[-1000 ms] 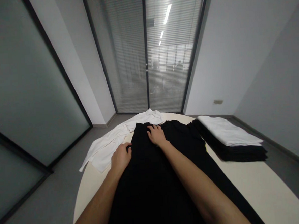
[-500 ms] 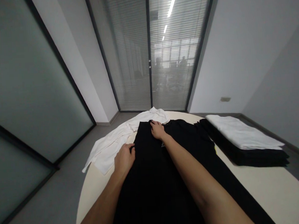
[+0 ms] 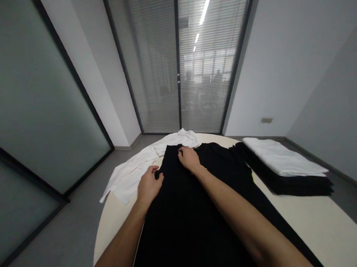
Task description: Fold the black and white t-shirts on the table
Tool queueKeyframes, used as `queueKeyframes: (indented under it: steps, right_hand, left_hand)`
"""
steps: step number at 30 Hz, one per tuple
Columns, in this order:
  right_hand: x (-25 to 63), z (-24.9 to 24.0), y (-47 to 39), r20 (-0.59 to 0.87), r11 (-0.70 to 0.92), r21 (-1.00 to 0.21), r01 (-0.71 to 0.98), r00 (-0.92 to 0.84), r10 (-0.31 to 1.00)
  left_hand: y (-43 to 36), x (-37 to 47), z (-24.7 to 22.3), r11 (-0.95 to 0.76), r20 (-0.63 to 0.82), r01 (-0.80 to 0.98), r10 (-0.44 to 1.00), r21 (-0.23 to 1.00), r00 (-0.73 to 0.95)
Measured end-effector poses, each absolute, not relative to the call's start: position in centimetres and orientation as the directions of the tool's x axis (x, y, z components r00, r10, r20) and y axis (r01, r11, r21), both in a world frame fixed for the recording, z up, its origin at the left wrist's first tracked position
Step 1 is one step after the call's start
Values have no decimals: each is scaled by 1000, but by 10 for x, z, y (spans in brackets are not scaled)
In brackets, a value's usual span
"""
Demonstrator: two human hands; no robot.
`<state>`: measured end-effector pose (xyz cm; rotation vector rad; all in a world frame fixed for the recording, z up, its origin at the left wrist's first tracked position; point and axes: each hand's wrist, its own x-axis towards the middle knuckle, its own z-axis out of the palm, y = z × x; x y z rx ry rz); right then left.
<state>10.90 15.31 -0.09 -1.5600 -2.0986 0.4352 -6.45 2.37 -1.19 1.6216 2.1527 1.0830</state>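
Observation:
A black T-shirt [image 3: 183,213] lies spread over the round table, its left side folded inward and its neckline at the far end. My left hand [image 3: 149,186] is at the shirt's left edge, thumb and index finger apart, with a bit of dark cloth showing between them. Near the far end, my right hand [image 3: 189,159] rests on the folded layer beside the neckline. Its fingers are loosely bent and appear to grip nothing; the thumb is partly hidden. The right forearm crosses over the shirt.
A crumpled white garment [image 3: 132,172] lies along the table's far left edge. On the right stands a stack of folded black clothes [image 3: 302,185] topped by a folded white one [image 3: 284,157]. The pale table top [image 3: 329,225] shows at right. Glass panels with blinds [image 3: 160,82] stand beyond.
My right hand has drawn slightly back from the shirt's far edge, its fingers loosening. The thumb and index finger of my left hand have parted. The view has shifted slightly.

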Motion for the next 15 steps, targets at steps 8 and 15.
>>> queueKeyframes:
  steps: [8,15]
  right_hand:
    - [86,-1,126,123,313,-714,627,-328,937]
    - [85,-10,151,22,149,-789,596,-215,976]
  left_hand:
    - [28,-49,-26,-100,173,308,959,946,-223]
    - [17,-29,-21,-166,178,180,983,970,-53]
